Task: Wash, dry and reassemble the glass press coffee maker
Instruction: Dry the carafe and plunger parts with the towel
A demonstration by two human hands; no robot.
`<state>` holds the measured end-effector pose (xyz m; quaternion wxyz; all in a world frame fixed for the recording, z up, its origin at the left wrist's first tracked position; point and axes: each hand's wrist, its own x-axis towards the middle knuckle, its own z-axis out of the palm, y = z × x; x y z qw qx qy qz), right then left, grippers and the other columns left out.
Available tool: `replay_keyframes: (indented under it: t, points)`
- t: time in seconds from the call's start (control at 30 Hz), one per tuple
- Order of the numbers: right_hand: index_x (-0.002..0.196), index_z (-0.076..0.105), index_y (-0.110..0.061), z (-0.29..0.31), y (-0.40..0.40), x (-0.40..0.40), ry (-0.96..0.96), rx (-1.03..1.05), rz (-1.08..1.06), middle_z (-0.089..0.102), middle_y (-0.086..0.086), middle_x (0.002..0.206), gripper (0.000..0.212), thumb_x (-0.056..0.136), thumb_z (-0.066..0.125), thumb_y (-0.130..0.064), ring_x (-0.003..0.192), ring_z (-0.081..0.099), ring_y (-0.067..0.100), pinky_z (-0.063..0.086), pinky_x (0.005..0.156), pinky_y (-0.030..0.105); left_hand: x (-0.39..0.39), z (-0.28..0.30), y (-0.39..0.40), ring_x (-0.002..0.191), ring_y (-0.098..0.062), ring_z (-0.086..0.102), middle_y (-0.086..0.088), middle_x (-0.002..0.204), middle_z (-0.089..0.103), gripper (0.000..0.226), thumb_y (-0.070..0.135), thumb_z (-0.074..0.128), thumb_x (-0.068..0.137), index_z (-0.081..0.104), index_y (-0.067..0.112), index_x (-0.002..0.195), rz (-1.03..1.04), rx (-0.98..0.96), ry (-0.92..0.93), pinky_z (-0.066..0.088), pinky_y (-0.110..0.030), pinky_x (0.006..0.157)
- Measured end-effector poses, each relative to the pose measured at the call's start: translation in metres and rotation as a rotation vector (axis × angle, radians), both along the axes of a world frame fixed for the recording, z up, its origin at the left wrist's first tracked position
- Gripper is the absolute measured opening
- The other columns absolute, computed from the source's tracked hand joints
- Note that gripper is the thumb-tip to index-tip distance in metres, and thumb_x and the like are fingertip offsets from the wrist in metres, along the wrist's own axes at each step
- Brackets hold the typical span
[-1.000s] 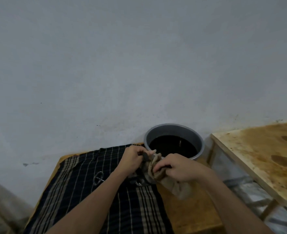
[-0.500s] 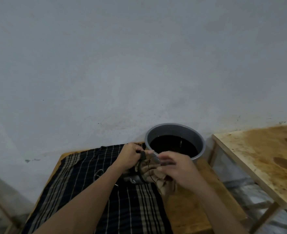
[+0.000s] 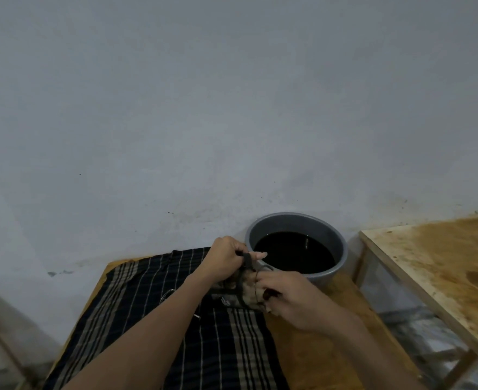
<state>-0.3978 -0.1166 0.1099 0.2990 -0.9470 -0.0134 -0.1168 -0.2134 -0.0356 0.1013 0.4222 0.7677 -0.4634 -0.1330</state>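
Between my two hands sits the glass press carafe (image 3: pixel 239 291), held just above the striped cloth (image 3: pixel 136 311) that covers the near part of the wooden worktop (image 3: pixel 311 347). My left hand (image 3: pixel 226 258) is closed around the carafe's dark handle, thumb pointing toward the right over its top rim. My right hand (image 3: pixel 285 296) is curled against the carafe's right side, and a crumpled beige rag (image 3: pixel 249 289) appears stuffed inside the glass, showing through the wall; I cannot tell exactly how much of the rag the right fingers pinch. Just beyond my hands, touching or nearly touching the right knuckles in this view, stands a grey basin (image 3: pixel 297 223) holding dark liquid, set against the pale wall (image 3: pixel 232 108). On the cloth beneath my left forearm lies a small round metal part (image 3: pixel 167 294), too blurred to name with certainty. Well off to the right of my right hand stands a second, stained wooden table (image 3: pixel 435 266), apart from the worktop, with a gap between them.
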Motion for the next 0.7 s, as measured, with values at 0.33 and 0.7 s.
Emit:
replay_keyframes:
  t: [0.33,0.7]
  points:
    - [0.121,0.060,-0.022,-0.027,0.016,0.044,0.376,0.932,-0.124,0.070,0.001,0.113,0.027,0.099,0.047,-0.015,0.099,0.066,0.013,0.058,0.081,0.031,-0.016,0.004,-0.010,0.060,-0.022,0.065,-0.007,0.068,0.071,0.047,0.059,0.064,0.078,0.075,0.014,0.075,0.001,0.166,-0.362,0.056,-0.039,0.059]
    - [0.099,0.060,-0.032,-0.006,0.005,0.022,0.086,0.140,0.134,0.062,-0.014,0.102,0.017,0.092,0.056,-0.017,0.095,0.060,0.003,0.052,0.083,0.027,-0.007,0.018,0.011,0.040,-0.001,0.039,0.013,0.038,0.046,0.040,0.042,0.073,0.078,0.067,0.014,0.050,0.022,0.119,-0.093,0.033,-0.018,0.048]
